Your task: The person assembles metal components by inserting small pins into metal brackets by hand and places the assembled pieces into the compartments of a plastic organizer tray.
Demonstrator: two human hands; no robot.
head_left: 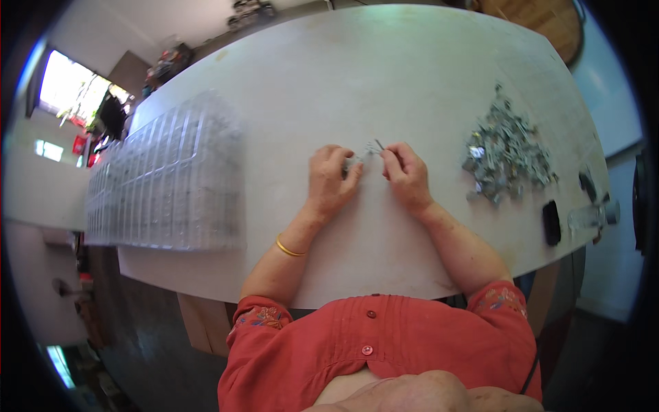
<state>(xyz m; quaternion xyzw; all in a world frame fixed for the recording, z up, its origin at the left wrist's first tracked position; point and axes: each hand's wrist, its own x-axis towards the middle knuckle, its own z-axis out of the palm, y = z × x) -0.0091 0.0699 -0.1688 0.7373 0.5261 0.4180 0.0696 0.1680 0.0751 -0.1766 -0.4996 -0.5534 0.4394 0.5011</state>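
Note:
Over the middle of the table my left hand is closed, thumb and fingers curved round small grey metal parts, partly hidden by the fingers. Facing it, my right hand pinches a thin dark metal piece between thumb and forefinger. Its tip meets or nearly meets a small light metal part between the two hands; contact is too small to make out. A loose pile of similar small metal parts lies on the right side of the table.
Clear plastic compartment trays take up the left of the pale table. Near the right edge are a black oblong object, a clear bottle and a dark curved item. A round wooden top stands beyond the far right corner.

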